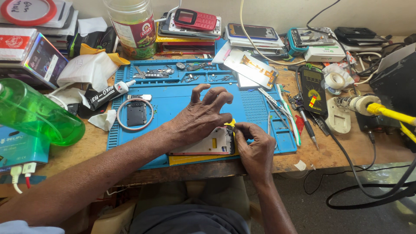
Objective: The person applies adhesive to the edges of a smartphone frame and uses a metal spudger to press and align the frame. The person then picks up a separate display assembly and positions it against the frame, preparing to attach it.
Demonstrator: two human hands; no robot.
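Note:
An opened phone body lies face down at the front edge of the blue repair mat. My left hand presses down on its top edge with the palm, fingers spread and arched. My right hand sits at the phone's right edge and pinches a small yellow pry tool against the phone's upper right corner. A yellow sheet pokes out from under the phone.
A glue tube, a ring with a dark square part, small phone parts, a loose screen, tweezers and a multimeter lie around. A green bottle is left, a jar and stacked phones behind, cables right.

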